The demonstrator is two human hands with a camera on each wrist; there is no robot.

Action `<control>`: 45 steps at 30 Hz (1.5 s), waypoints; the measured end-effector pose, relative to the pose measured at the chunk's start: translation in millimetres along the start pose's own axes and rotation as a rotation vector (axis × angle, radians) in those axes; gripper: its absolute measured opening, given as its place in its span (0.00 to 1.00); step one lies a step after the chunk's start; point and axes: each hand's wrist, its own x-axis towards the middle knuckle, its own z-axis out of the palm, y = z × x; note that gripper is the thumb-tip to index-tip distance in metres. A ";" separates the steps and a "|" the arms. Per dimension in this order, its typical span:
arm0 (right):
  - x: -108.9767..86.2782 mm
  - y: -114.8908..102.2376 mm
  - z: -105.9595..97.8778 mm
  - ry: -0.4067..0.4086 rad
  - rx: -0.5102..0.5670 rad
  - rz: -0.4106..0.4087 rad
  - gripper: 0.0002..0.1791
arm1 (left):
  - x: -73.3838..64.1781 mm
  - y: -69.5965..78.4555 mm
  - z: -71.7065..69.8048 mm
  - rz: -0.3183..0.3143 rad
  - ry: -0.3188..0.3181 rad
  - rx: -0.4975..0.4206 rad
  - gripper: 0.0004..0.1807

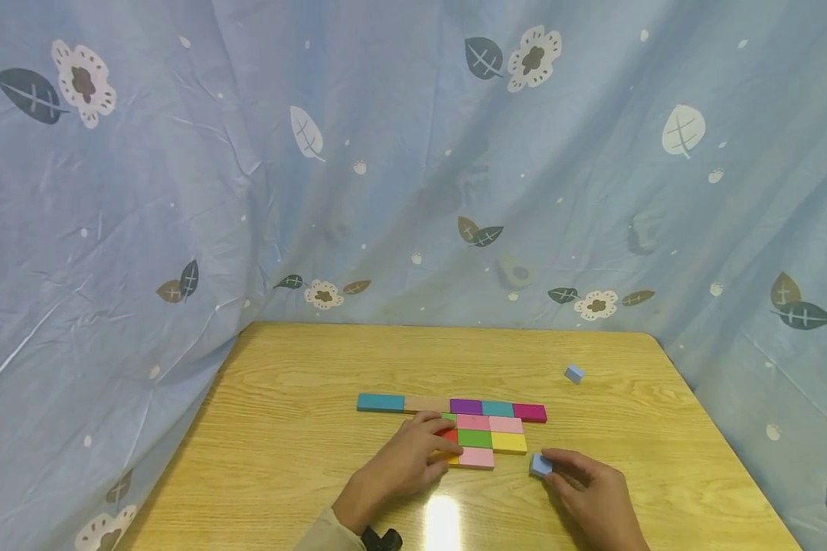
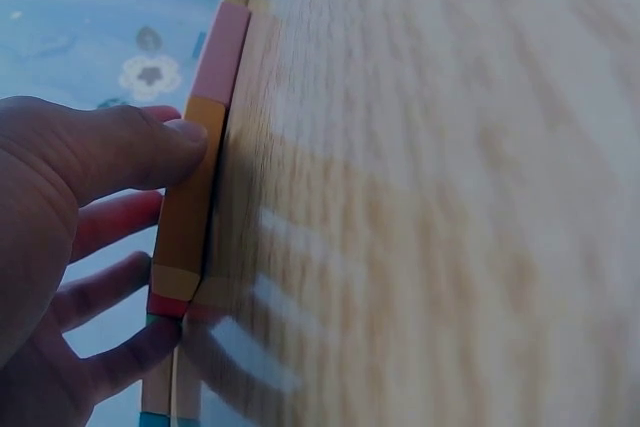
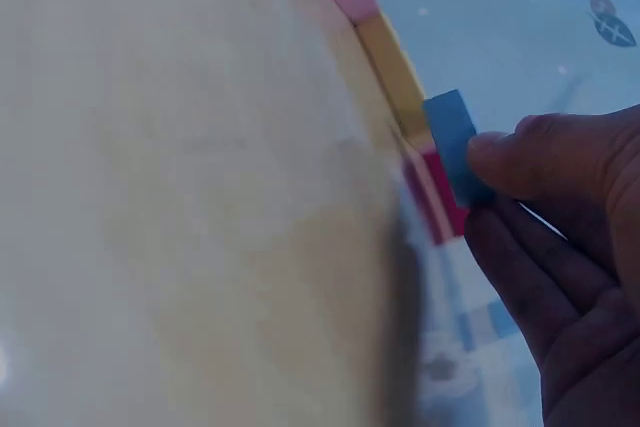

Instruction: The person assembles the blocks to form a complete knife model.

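Observation:
In the head view, flat coloured blocks lie edge to edge in rows. My left hand (image 1: 413,451) rests over their left end, its fingers spread across a red block (image 1: 448,436) and its neighbours. In the left wrist view, the thumb touches the side of an orange block (image 2: 190,217), beside a pink block (image 2: 221,52). To the right of the rows, my right hand (image 1: 593,490) pinches a small light-blue block (image 1: 540,464) between thumb and fingers. In the right wrist view this blue block (image 3: 455,147) is tilted. Blocks under my left hand are partly hidden.
Another light-blue block (image 1: 574,374) lies alone at the back right of the wooden table (image 1: 282,367). The back row runs from a teal block (image 1: 380,402) to a magenta block (image 1: 530,413). A patterned blue curtain (image 1: 400,153) hangs behind and at both sides.

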 end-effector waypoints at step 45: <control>78.6 4.6 -15.2 -0.137 -0.262 -0.422 0.18 | -2.7 2.2 0.7 0.005 0.010 0.003 0.17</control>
